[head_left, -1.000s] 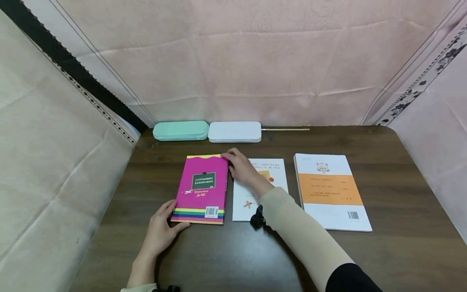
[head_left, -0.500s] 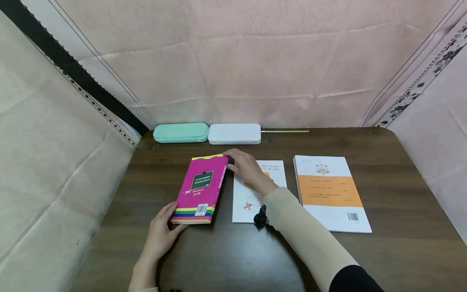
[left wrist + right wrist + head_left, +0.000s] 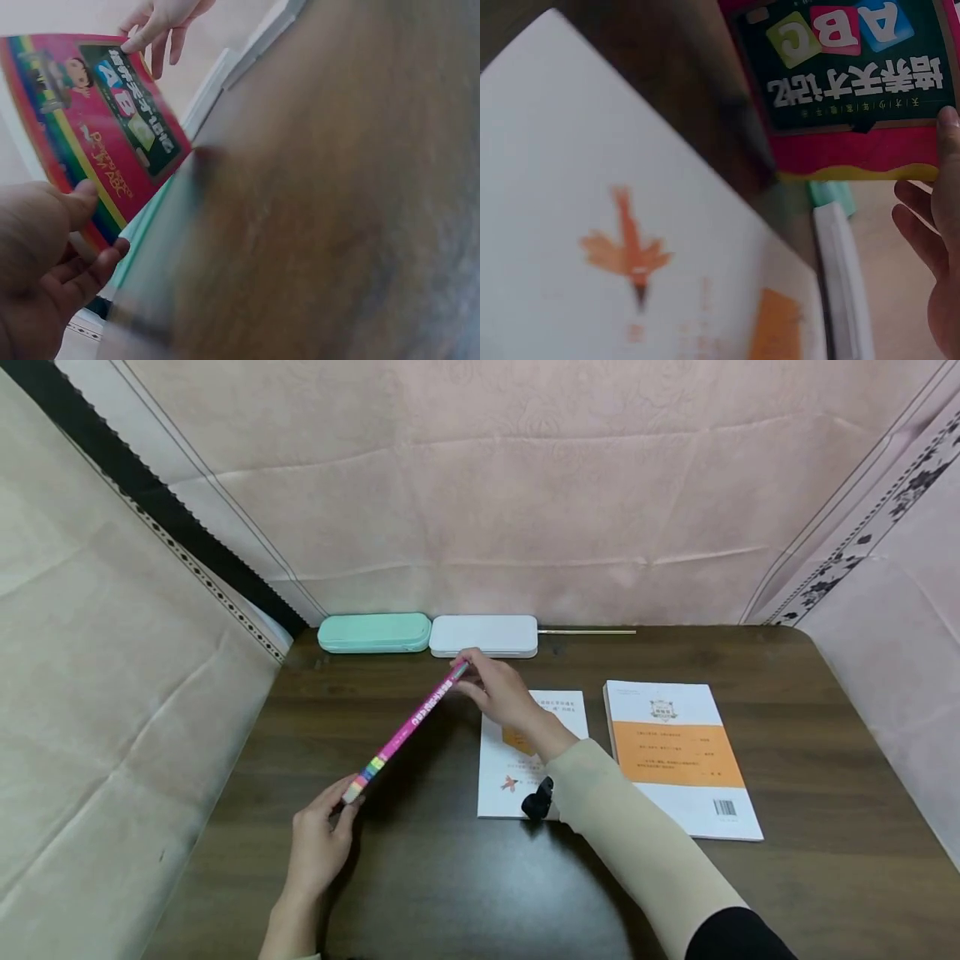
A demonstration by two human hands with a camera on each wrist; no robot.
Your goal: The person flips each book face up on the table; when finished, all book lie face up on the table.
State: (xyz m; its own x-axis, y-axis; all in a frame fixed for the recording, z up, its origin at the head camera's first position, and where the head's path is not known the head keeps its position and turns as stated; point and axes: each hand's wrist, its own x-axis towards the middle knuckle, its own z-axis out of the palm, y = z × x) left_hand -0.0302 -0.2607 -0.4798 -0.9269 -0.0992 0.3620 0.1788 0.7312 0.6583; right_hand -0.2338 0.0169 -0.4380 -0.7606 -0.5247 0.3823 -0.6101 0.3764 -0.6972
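A magenta book (image 3: pixel 408 727) stands on edge in the head view, its spine facing up and slanting from lower left to upper right. My left hand (image 3: pixel 318 843) pinches its near end, with thumb and fingers on opposite covers. At the far end my right hand (image 3: pixel 506 693) holds a top corner. The left wrist view shows the magenta cover (image 3: pixel 97 142) with a green board and "ABC" lettering, between both hands. In the right wrist view, the right thumb lies on the cover (image 3: pixel 855 146). Beneath the right forearm is a thin white book (image 3: pixel 498 797), partly covered.
A white book with an orange band (image 3: pixel 678 752) lies at the right of the wooden table (image 3: pixel 825 760). Along the back edge sit a mint case (image 3: pixel 373 633), a white case (image 3: pixel 483 633) and a thin stick (image 3: pixel 588 632). Cloth (image 3: pixel 562 510) hangs behind.
The magenta book has turned from lying nearly flat, back cover up, to standing on edge with its spine up. My right hand has lifted its far end; the left keeps hold of the near end.
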